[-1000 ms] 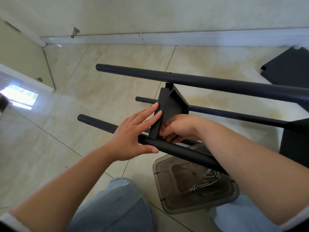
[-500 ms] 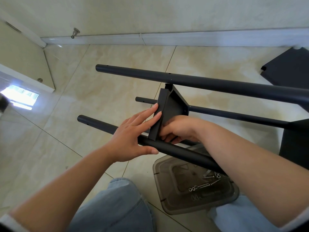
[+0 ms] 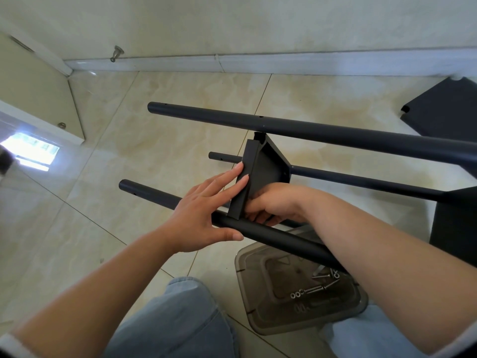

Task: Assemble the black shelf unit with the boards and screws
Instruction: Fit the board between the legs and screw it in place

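At the far left, a pale cabinet door (image 3: 38, 99) with a small round knob stands over the glossy beige tiled floor (image 3: 144, 156). Three round black metal tubes show, all with open ends pointing left and long axes running left to right, dropping toward the right: the upper tube (image 3: 309, 131), the thin far tube (image 3: 361, 180) lower down behind, and the near tube (image 3: 271, 233) closest to the person. The left hand (image 3: 204, 215) is spread flat, fingertips pressed on the outer face of a small black shelf board (image 3: 260, 174), thumb lying along the near tube. The board stands on edge between the near and upper tubes, its long axis running from the near tube up to the upper one. The right hand (image 3: 273, 205) is curled against the board's lower inner side; what it pinches cannot be told. Below sits a smoky translucent plastic tray (image 3: 247, 285) holding several silver screws (image 3: 313, 289). A second black board (image 3: 444, 109) lies on the floor at the far right.
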